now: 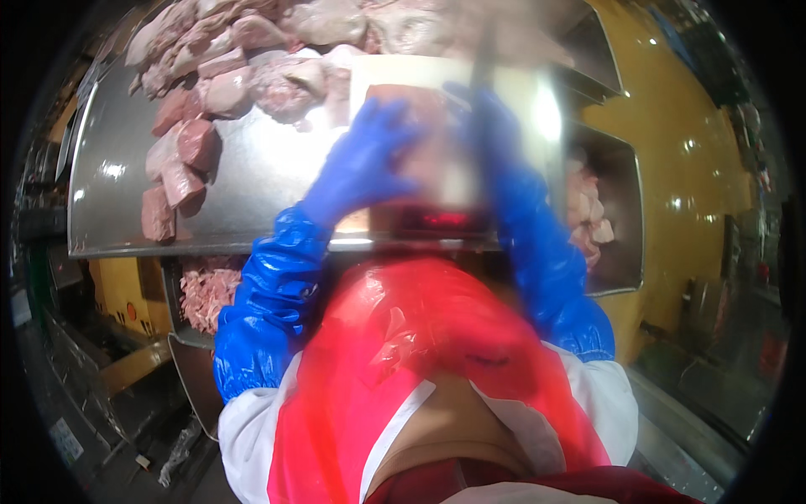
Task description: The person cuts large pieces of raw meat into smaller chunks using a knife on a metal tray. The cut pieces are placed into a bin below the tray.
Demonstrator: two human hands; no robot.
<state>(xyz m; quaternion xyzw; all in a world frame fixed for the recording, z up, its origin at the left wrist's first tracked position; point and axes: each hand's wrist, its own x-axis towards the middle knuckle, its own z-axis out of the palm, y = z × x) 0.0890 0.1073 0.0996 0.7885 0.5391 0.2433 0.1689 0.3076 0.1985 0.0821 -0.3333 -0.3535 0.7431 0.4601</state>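
A piece of pink meat (pixel 432 126) lies on a white cutting board (pixel 382 71) in front of me. My left hand (pixel 361 155), in a blue glove, rests at the left side of this meat with its fingers spread. On the other side, my right hand (pixel 497 134), gloved too, is smeared by motion. Its fingers are closed round what looks like a knife (pixel 484 67), a dark upright streak pointing away from me. The blur hides where the blade's edge meets the meat.
Several meat chunks (pixel 197 144) lie on the steel table (pixel 252 176) at left, with larger pieces (pixel 327 21) along its far side. A metal bin (pixel 621 210) with pale pieces stands at right. Below the table's near left edge, another container holds small meat scraps (pixel 208 294).
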